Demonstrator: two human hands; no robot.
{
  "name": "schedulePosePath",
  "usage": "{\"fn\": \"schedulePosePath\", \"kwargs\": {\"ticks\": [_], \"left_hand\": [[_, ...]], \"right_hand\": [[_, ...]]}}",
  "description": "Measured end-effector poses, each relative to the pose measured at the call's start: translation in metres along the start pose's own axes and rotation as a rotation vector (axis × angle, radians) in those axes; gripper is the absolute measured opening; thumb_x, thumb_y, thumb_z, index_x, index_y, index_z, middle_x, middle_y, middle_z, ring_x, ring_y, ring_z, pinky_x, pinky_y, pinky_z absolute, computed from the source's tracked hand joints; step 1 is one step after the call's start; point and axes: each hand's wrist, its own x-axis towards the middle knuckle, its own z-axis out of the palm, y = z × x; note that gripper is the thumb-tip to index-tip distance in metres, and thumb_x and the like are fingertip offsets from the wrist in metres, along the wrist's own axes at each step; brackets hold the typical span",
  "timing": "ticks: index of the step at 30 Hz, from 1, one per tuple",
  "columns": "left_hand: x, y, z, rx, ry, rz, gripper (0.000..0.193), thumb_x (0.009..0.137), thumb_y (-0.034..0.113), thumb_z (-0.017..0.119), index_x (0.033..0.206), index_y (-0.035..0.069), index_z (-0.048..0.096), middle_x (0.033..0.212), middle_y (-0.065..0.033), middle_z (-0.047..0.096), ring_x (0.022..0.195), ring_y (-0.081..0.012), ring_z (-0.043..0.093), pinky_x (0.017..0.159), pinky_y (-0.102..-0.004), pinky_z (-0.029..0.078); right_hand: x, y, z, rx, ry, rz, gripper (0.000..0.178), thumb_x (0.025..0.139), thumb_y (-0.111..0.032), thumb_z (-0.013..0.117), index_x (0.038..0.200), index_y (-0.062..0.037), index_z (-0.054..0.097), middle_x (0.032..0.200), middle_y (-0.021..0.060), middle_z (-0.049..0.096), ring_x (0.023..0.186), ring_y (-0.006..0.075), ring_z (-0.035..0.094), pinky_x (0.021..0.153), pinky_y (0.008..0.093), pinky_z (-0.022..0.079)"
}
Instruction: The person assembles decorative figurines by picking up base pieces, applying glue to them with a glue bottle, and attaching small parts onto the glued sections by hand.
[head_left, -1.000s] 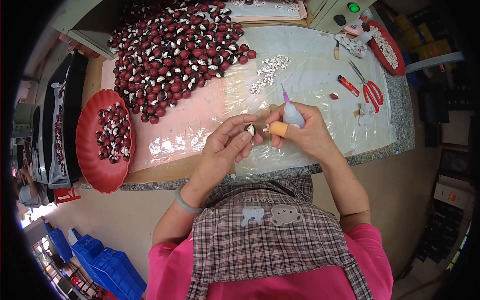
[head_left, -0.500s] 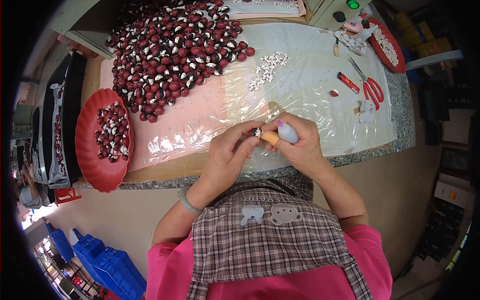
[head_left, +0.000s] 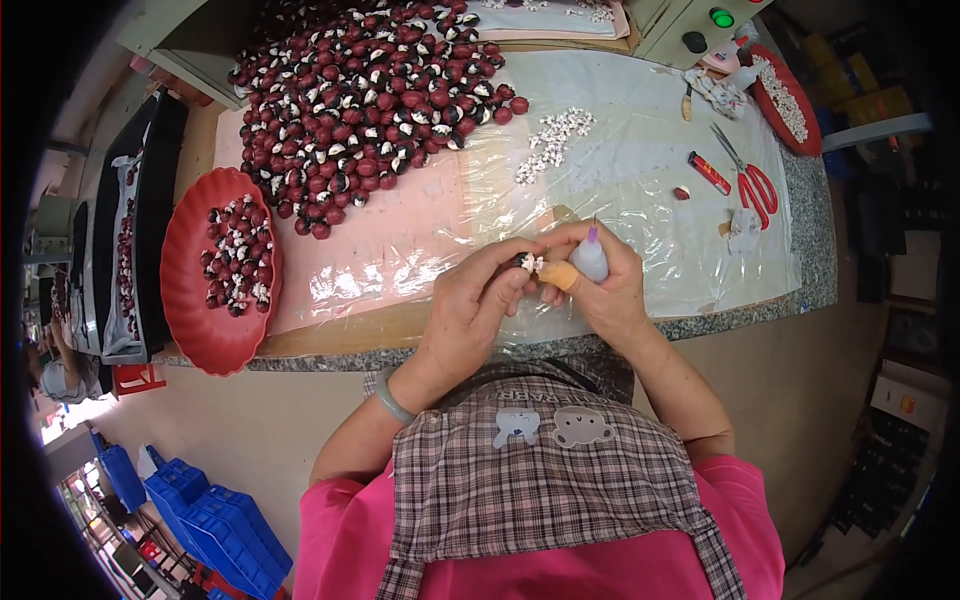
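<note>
Close to the table's near edge, my two hands meet at the fingertips. My left hand (head_left: 468, 305) pinches a small dark piece with white on it (head_left: 525, 262), largely covered by the fingers. A pale squeeze bottle with a purple tip (head_left: 592, 262) is tucked in my right hand (head_left: 618, 295), its tip pointing up and away from me. An orange finger cover (head_left: 560, 276) sits on a right-hand digit. Between the fingertips shows a tiny white piece (head_left: 539, 264), touching or nearly touching the dark one. Beyond my hands lies a loose group of small white pieces (head_left: 556, 140).
At the far left is a big heap of dark red, black and white balls (head_left: 370, 110). A red scalloped tray (head_left: 190, 310) holds more. Rightward lie red-handled scissors (head_left: 757, 190), a red tube (head_left: 709, 172) and a red dish of white pieces (head_left: 806, 135). Clear plastic film covers the tabletop.
The whole view has shifted slightly. The bottle's tip has swung more upright in my right hand. A tiny white piece now shows between the fingertips beside the dark piece.
</note>
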Motion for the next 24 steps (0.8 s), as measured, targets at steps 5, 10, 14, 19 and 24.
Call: {"fn": "schedulePosePath", "kwargs": {"ticks": [5, 10, 14, 19, 24], "left_hand": [[-0.001, -0.009, -0.003, -0.028, 0.033, 0.013, 0.024, 0.097, 0.010, 0.050, 0.118, 0.001, 0.057, 0.076, -0.0013, 0.056, 0.063, -0.0061, 0.046, 0.058, -0.0202, 0.041], [0.002, -0.001, -0.001, 0.222, 0.028, 0.151, 0.023, 0.092, 0.004, 0.053, 0.114, 0.000, 0.057, 0.085, -0.0098, 0.058, 0.069, -0.0172, 0.054, 0.062, -0.0279, 0.046], [0.001, 0.004, -0.003, 0.374, -0.007, 0.298, 0.026, 0.087, -0.002, 0.054, 0.113, 0.000, 0.055, 0.093, -0.0177, 0.059, 0.079, -0.0323, 0.059, 0.068, -0.0375, 0.049], [0.001, 0.003, -0.005, 0.378, -0.005, 0.323, 0.025, 0.087, -0.002, 0.053, 0.113, 0.000, 0.054, 0.094, -0.0178, 0.059, 0.080, -0.0331, 0.059, 0.069, -0.0384, 0.048], [-0.004, 0.009, -0.024, 0.274, 0.016, 0.073, 0.021, 0.091, 0.006, 0.052, 0.111, 0.002, 0.055, 0.097, -0.0156, 0.059, 0.082, -0.0290, 0.060, 0.074, -0.0350, 0.049]], "right_hand": [[0.001, -0.010, -0.005, 0.174, 0.038, 0.134, 0.014, 0.084, -0.006, 0.068, 0.094, 0.0003, 0.062, 0.081, 0.0040, 0.064, 0.060, 0.0072, 0.058, 0.052, 0.0207, 0.046], [-0.002, -0.006, 0.000, -0.105, 0.049, 0.031, 0.010, 0.083, -0.007, 0.070, 0.087, -0.0006, 0.063, 0.074, 0.0024, 0.064, 0.057, 0.0062, 0.057, 0.051, 0.0205, 0.046], [-0.007, -0.007, 0.006, -0.112, 0.083, 0.022, 0.009, 0.083, -0.006, 0.070, 0.085, -0.0011, 0.063, 0.068, 0.0020, 0.063, 0.054, 0.0060, 0.056, 0.050, 0.0204, 0.045], [-0.008, -0.002, 0.012, -0.012, 0.092, 0.062, 0.010, 0.083, -0.007, 0.070, 0.086, -0.0006, 0.063, 0.069, 0.0026, 0.063, 0.055, 0.0060, 0.056, 0.050, 0.0204, 0.045], [0.000, -0.011, 0.011, 0.092, 0.022, 0.127, 0.012, 0.084, -0.003, 0.068, 0.095, -0.0007, 0.063, 0.079, 0.0029, 0.063, 0.061, 0.0065, 0.056, 0.054, 0.0205, 0.045]]}}
